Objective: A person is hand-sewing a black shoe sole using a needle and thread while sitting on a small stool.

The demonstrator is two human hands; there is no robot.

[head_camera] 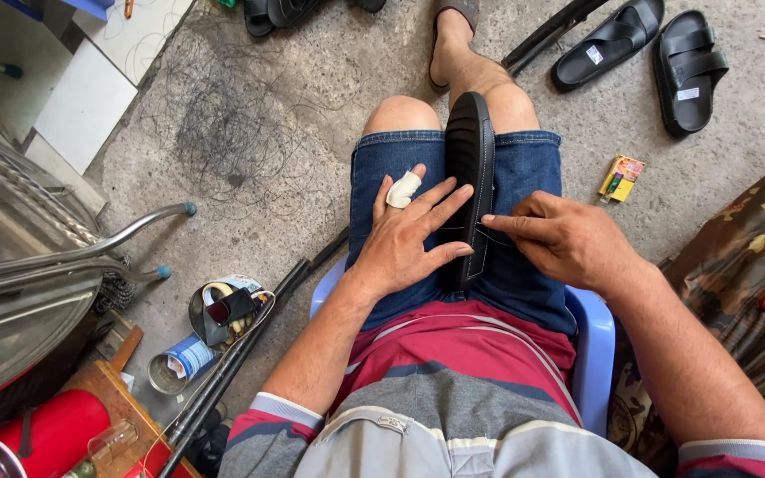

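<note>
A black sandal (471,150) stands on its edge, clamped between my thighs in blue denim shorts. My left hand (405,235) lies flat against the sandal's left side, fingers spread, with a white bandage on the thumb. My right hand (564,239) is on the sandal's right side, its index finger pointing at the sole edge and pinching something too small to make out. I sit on a light blue plastic chair (597,341).
A pair of black sandals (644,44) lies on the concrete floor at the upper right, near a small yellow box (622,177). Tins and a cup (197,341) stand at the lower left, beside metal chair legs (126,232). Tangled thread (223,124) litters the floor.
</note>
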